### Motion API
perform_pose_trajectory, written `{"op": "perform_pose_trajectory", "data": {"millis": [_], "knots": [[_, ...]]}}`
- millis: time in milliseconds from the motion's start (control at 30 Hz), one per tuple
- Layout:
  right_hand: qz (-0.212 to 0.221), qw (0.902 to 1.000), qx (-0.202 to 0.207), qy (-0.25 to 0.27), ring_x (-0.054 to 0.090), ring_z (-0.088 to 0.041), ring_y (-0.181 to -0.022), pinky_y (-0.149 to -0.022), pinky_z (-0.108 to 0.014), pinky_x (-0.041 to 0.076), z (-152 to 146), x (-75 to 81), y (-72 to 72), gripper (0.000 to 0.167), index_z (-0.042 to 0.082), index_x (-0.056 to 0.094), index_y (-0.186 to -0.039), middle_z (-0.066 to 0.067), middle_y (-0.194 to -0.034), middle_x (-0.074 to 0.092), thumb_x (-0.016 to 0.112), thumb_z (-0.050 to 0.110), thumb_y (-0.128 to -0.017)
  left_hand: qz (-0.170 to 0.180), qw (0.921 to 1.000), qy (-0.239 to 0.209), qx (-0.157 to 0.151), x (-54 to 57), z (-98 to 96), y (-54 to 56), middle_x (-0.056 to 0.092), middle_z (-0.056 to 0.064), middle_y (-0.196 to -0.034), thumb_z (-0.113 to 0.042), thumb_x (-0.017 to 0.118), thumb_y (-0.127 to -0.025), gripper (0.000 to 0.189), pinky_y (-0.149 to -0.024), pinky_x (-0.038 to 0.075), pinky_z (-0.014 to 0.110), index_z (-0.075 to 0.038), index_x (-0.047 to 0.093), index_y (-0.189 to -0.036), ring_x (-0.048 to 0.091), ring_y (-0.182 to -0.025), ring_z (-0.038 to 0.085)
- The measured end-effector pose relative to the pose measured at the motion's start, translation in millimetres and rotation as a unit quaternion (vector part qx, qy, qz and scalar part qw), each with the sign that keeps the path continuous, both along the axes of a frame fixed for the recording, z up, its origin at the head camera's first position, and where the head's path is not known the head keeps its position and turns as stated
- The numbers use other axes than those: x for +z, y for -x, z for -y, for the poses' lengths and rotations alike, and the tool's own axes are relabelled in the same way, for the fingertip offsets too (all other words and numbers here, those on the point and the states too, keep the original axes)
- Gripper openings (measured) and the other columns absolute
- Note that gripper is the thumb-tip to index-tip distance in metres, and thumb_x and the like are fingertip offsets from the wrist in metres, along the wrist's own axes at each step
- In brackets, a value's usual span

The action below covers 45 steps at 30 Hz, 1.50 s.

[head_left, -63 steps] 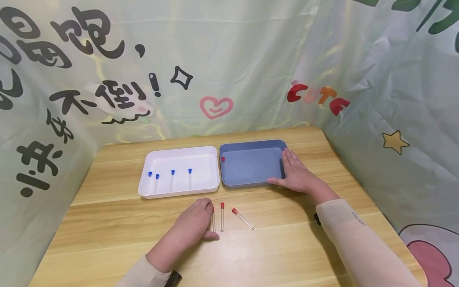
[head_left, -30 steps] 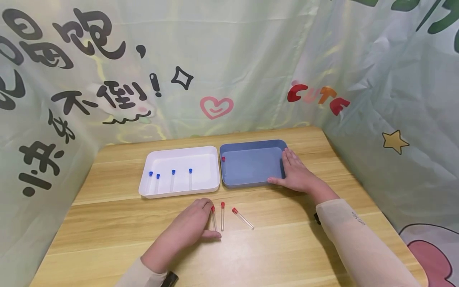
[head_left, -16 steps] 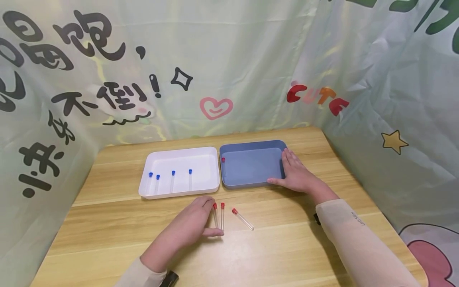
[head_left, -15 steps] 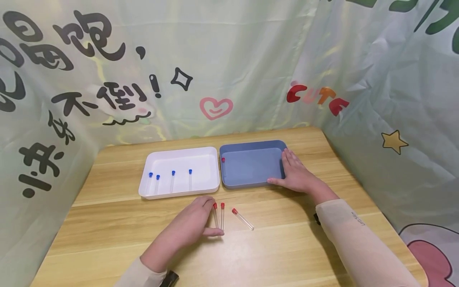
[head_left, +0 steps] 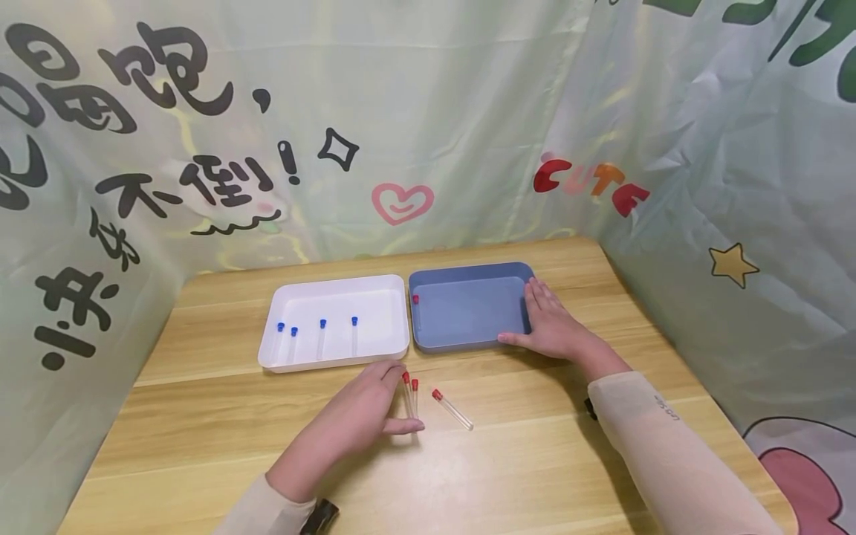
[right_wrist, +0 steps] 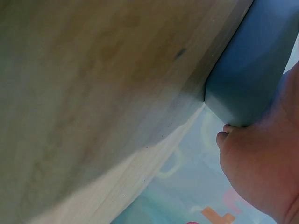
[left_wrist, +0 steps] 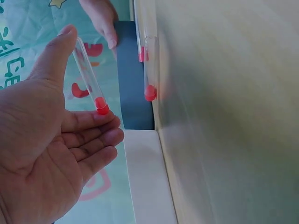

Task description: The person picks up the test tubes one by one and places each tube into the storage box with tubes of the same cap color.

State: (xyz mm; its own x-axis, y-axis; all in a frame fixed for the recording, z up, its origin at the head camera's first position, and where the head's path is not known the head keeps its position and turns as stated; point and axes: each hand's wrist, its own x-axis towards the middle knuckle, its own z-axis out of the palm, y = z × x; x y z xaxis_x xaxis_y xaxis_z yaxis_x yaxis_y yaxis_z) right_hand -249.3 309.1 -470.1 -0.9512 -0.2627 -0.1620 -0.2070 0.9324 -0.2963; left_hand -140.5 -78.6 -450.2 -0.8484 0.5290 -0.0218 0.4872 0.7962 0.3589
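My left hand (head_left: pixel 351 420) pinches a clear test tube (left_wrist: pixel 88 70) with a red cap between thumb and forefinger. In the left wrist view the tube spans the two fingertips, apart from the table. Behind it, a second red-capped tube (left_wrist: pixel 150 70) lies on the table. A third red-capped tube (head_left: pixel 452 411) lies slanted to the right. My right hand (head_left: pixel 558 323) rests against the right end of the blue-grey tray (head_left: pixel 468 308), fingers along the end and thumb at the front rim. A red cap (head_left: pixel 415 299) shows at that tray's left side; its tube is hard to make out.
A white tray (head_left: pixel 374 297) stands left of the blue-grey one, close beside it. Several blue-capped tubes (head_left: pixel 322 342) lie in it. The wooden table (head_left: pixel 508 461) is bounded by a printed curtain (head_left: pixel 468 111) at the back and sides.
My left hand has taken hold of the leftmost red-capped tube and moved it up and slightly right, towards the neighbouring tube. My right hand has stayed at the blue-grey tray.
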Motion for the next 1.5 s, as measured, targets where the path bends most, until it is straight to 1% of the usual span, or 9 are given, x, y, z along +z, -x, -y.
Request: {"op": "perform_pose_trajectory", "data": {"millis": [267,367,533,633,833,1067,1200,1300,1500], "knots": [[0.002,1.0,-0.001,0.002,-0.008,-0.048,-0.17,-0.139,-0.065,0.004,-0.5,-0.9,0.4,0.134,-0.01,-0.001,-0.169,-0.028,-0.181,-0.01,0.059,0.083,-0.094,-0.004,1.0,-0.005,-0.005,3.2,-4.2,3.4,0.054,0.019,-0.163,-0.07,0.08,-0.087,0.102,-0.13,0.042,0.05,0.003,0.055,-0.154,0.051,-0.154,0.036],[0.004,1.0,-0.003,0.002,-0.008,-0.048,-0.17,-0.139,-0.065,0.004,-0.4,-1.1,0.6,0.135,-0.01,-0.002,-0.169,-0.028,-0.181,-0.01,0.059,0.084,-0.093,-0.008,0.9999,-0.008,-0.009,4.3,-6.3,6.5,0.056,0.017,-0.16,-0.07,0.079,-0.088,0.099,-0.129,0.043,0.049,0.001,0.057,-0.153,0.053,-0.151,0.034],[0.005,1.0,-0.006,-0.001,-0.008,-0.047,-0.17,-0.139,-0.064,0.004,-0.2,-2.0,1.0,0.137,-0.009,-0.003,-0.169,-0.027,-0.181,-0.011,0.057,0.086,-0.092,-0.014,0.9997,-0.011,-0.014,6.3,-9.5,11.4,0.058,0.017,-0.157,-0.07,0.078,-0.088,0.098,-0.128,0.045,0.049,0.001,0.057,-0.152,0.056,-0.147,0.035],[0.006,1.0,-0.007,0.001,-0.008,-0.047,-0.17,-0.139,-0.064,0.004,0.5,-1.5,0.8,0.137,-0.009,-0.003,-0.169,-0.027,-0.181,-0.011,0.057,0.086,-0.092,-0.014,0.9998,-0.008,-0.013,6.2,-10.5,14.0,0.058,0.017,-0.158,-0.07,0.077,-0.089,0.097,-0.129,0.045,0.05,0.0,0.057,-0.153,0.056,-0.148,0.035],[0.007,0.9999,-0.006,0.003,-0.008,-0.047,-0.17,-0.139,-0.064,0.004,0.9,-0.3,0.4,0.136,-0.01,-0.003,-0.169,-0.027,-0.181,-0.011,0.058,0.086,-0.093,-0.013,0.9996,-0.021,-0.01,5.5,-13.8,19.6,0.059,0.014,-0.155,-0.069,0.078,-0.09,0.093,-0.128,0.046,0.049,-0.002,0.058,-0.152,0.056,-0.146,0.032],[0.008,1.0,-0.005,0.001,-0.007,-0.047,-0.17,-0.139,-0.065,0.004,0.0,-0.9,0.4,0.136,-0.009,-0.002,-0.17,-0.027,-0.181,-0.01,0.057,0.086,-0.092,-0.021,0.9995,-0.02,-0.014,9.1,-19.0,25.7,0.056,0.016,-0.16,-0.071,0.076,-0.089,0.1,-0.13,0.044,0.047,0.001,0.055,-0.155,0.053,-0.151,0.032],[0.007,1.0,-0.004,0.0,-0.007,-0.047,-0.17,-0.139,-0.064,0.004,-0.7,-1.6,0.6,0.137,-0.009,-0.003,-0.17,-0.027,-0.181,-0.01,0.057,0.086,-0.092,-0.013,0.9997,-0.018,-0.011,10.7,-21.8,29.2,0.054,0.017,-0.162,-0.072,0.076,-0.089,0.102,-0.13,0.043,0.048,0.001,0.054,-0.156,0.051,-0.153,0.032],[0.005,1.0,-0.003,-0.002,-0.007,-0.047,-0.17,-0.139,-0.064,0.004,-0.9,-1.9,0.7,0.136,-0.009,-0.003,-0.169,-0.027,-0.181,-0.011,0.057,0.087,-0.093,-0.009,0.9996,-0.021,-0.013,10.8,-23.7,33.2,0.054,0.017,-0.162,-0.07,0.078,-0.088,0.101,-0.13,0.043,0.048,0.001,0.053,-0.156,0.051,-0.153,0.033],[0.004,1.0,-0.001,0.001,-0.007,-0.048,-0.17,-0.139,-0.064,0.004,-0.6,-0.9,0.3,0.135,-0.01,-0.003,-0.169,-0.028,-0.181,-0.01,0.058,0.084,-0.094,-0.007,0.9992,-0.033,-0.023,12.6,-26.8,42.9,0.056,0.016,-0.158,-0.065,0.081,-0.09,0.089,-0.13,0.043,0.046,-0.002,0.059,-0.149,0.053,-0.15,0.032]]}}
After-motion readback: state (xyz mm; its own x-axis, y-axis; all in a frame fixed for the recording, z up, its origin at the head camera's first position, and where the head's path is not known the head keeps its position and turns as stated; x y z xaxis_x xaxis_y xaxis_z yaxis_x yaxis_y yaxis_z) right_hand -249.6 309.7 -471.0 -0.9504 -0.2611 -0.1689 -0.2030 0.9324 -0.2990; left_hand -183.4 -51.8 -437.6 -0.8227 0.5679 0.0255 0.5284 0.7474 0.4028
